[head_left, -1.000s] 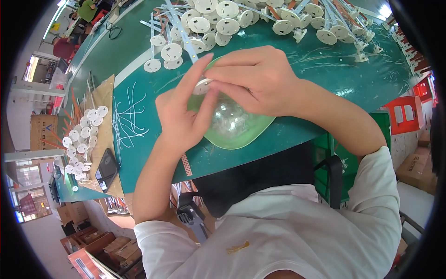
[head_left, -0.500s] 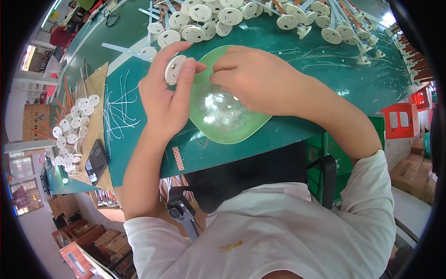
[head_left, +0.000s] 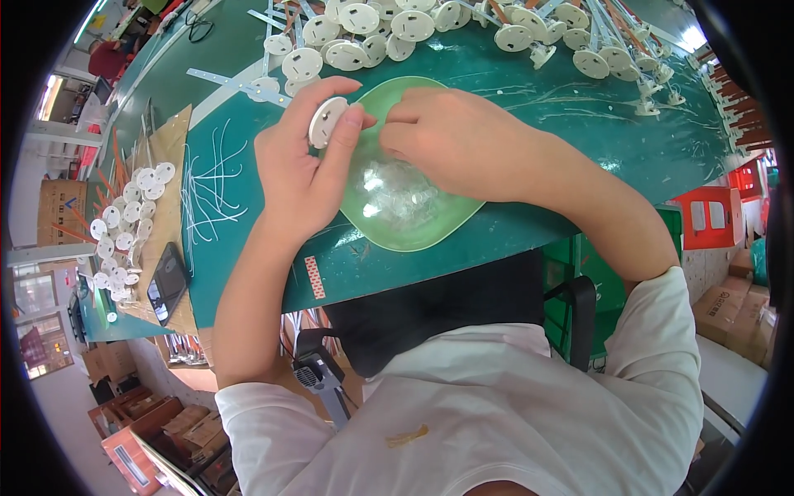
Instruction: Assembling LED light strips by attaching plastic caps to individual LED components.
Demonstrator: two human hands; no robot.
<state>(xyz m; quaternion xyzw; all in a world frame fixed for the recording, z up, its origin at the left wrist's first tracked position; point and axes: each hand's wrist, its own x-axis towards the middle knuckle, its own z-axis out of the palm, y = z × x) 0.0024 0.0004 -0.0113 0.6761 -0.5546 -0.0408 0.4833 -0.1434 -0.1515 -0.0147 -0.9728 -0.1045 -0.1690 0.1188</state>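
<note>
My left hand [head_left: 299, 169] grips a white round disc [head_left: 327, 122] with small slots, between thumb and fingers. A pale perforated strip [head_left: 236, 85] runs up to the back of that hand; whether it joins the disc is hidden. Under my hands lies a green tray [head_left: 430, 236] with rounded corners, holding small clear shiny pieces [head_left: 397, 194]. My right hand [head_left: 451, 136] is above the tray's far right part, its fingertips pinched together and bent downward. What those fingers hold, if anything, cannot be made out.
Many similar white discs with strips [head_left: 413, 26] are heaped along the table's far side. At left, more discs [head_left: 124, 219] and a phone [head_left: 168, 283] rest on cardboard [head_left: 178, 165], beside loose white wires [head_left: 215, 186]. A small patterned strip [head_left: 314, 277] lies near the front edge.
My left hand and the disc have shifted slightly right, closer to my right hand. The pale strip has moved along with them. My right hand stays over the tray, still pinched.
</note>
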